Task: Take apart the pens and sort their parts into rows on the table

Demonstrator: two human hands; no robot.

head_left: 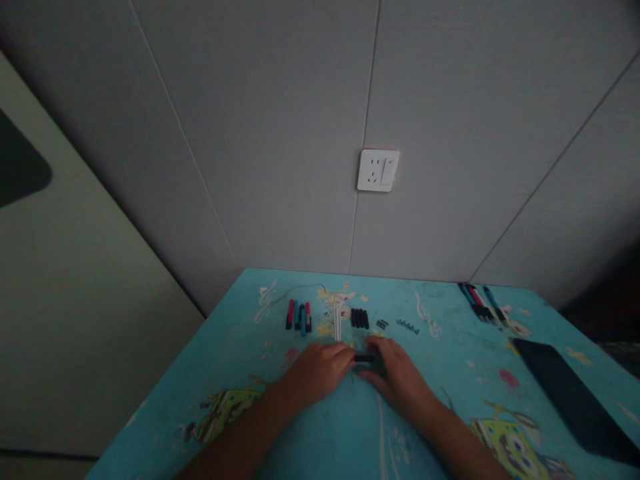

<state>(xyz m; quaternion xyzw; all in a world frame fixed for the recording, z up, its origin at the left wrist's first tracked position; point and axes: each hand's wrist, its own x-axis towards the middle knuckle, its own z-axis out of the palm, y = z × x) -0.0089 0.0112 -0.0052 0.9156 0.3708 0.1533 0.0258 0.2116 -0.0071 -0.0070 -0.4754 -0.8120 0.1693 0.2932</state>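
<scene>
My left hand (326, 365) is closed round a short black pen part (364, 358), held just above or on the table. Its free end points right, into the gap between thumb and fingers of my right hand (395, 369). Those right-hand fingers are apart and do not seem to grip it. Beyond the hands lie thin white sticks (337, 321), a row of black pen parts (359, 319), a few small dark pieces (383, 324) and several small springs (407, 326). Further left is a group of red, blue and black pen barrels (299, 317).
A blue cartoon-print cloth (240, 360) covers the table, which meets a grey wall with a white socket (379, 170). Several pens (481, 302) lie at the back right. A dark flat slab (570, 393) rests along the right side. A pale panel (75, 267) rises at left.
</scene>
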